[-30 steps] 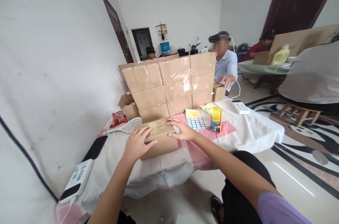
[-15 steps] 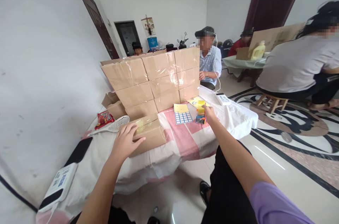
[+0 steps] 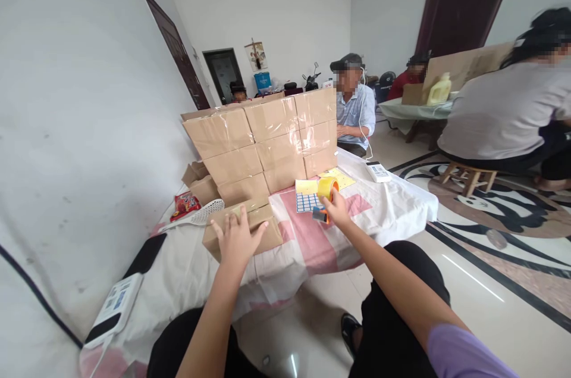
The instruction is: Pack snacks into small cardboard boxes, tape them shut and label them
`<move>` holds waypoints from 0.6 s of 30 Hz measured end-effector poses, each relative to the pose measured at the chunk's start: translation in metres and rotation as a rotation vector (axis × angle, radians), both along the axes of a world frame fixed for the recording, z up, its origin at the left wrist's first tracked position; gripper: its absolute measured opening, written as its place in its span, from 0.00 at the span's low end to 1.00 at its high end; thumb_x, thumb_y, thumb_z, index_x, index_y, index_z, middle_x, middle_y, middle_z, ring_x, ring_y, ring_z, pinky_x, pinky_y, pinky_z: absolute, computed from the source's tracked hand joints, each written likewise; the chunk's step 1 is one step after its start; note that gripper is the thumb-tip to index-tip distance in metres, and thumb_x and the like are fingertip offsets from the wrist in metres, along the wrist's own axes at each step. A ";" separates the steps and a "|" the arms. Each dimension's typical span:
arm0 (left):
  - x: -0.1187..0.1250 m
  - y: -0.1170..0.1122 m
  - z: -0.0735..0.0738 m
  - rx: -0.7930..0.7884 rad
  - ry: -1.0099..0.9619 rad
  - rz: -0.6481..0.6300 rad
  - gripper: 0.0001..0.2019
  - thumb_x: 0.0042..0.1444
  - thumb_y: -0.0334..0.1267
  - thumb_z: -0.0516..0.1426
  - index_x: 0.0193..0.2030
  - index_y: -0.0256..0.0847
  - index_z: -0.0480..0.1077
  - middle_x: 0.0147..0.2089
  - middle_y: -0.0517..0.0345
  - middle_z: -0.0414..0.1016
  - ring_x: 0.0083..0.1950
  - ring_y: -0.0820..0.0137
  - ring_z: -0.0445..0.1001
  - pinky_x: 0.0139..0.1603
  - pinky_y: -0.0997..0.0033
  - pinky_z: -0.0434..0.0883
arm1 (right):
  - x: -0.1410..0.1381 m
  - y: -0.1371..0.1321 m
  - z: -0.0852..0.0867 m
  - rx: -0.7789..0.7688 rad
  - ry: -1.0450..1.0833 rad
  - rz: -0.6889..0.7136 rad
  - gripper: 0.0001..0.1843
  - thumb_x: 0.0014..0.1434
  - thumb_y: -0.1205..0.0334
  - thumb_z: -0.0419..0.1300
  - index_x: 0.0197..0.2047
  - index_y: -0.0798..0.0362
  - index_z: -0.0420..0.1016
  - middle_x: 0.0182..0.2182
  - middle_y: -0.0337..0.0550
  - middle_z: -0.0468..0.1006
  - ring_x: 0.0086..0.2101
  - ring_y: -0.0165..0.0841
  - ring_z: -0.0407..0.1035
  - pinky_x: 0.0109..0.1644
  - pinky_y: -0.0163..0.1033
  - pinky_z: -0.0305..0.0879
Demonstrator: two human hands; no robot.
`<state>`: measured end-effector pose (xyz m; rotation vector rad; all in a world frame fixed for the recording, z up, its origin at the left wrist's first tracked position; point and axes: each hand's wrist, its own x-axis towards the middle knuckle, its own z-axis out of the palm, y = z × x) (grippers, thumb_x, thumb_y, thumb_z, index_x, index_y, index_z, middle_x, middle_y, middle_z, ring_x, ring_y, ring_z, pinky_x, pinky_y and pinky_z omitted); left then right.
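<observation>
A worker's right hand closes around a tape dispenser at one o'clock; the left hand spreads flat on a cardboard carton at eleven.
Taping seems the step, next calling for a steadied carton.

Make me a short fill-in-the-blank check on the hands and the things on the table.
1. The nearest cardboard box lies under the ____ hand.
2. The tape dispenser is held in the ____ hand.
3. The tape roll is ____.
4. The printed grid on the label sheet is ____.

Missing words: left; right; yellow; blue.
</observation>
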<state>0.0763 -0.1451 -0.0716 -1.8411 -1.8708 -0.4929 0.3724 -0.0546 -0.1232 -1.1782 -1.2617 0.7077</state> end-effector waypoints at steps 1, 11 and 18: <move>0.008 -0.002 0.000 0.072 -0.013 -0.019 0.39 0.63 0.58 0.53 0.69 0.26 0.60 0.64 0.24 0.69 0.69 0.35 0.62 0.68 0.24 0.45 | -0.008 -0.007 0.002 0.018 0.014 0.037 0.15 0.56 0.50 0.57 0.42 0.50 0.66 0.39 0.45 0.78 0.38 0.40 0.73 0.35 0.42 0.74; 0.066 -0.022 -0.010 0.118 0.102 -0.806 0.14 0.64 0.44 0.60 0.55 0.46 0.74 0.50 0.52 0.80 0.52 0.59 0.75 0.59 0.52 0.64 | -0.050 -0.051 0.018 0.104 0.249 0.284 0.09 0.57 0.58 0.58 0.42 0.49 0.68 0.36 0.41 0.79 0.36 0.38 0.73 0.44 0.43 0.70; 0.067 -0.017 -0.001 0.193 0.100 -0.864 0.08 0.63 0.37 0.60 0.49 0.45 0.75 0.44 0.56 0.81 0.46 0.63 0.75 0.50 0.58 0.65 | -0.053 -0.046 0.020 0.079 0.260 0.308 0.10 0.61 0.53 0.57 0.43 0.49 0.68 0.36 0.41 0.79 0.39 0.38 0.73 0.45 0.43 0.71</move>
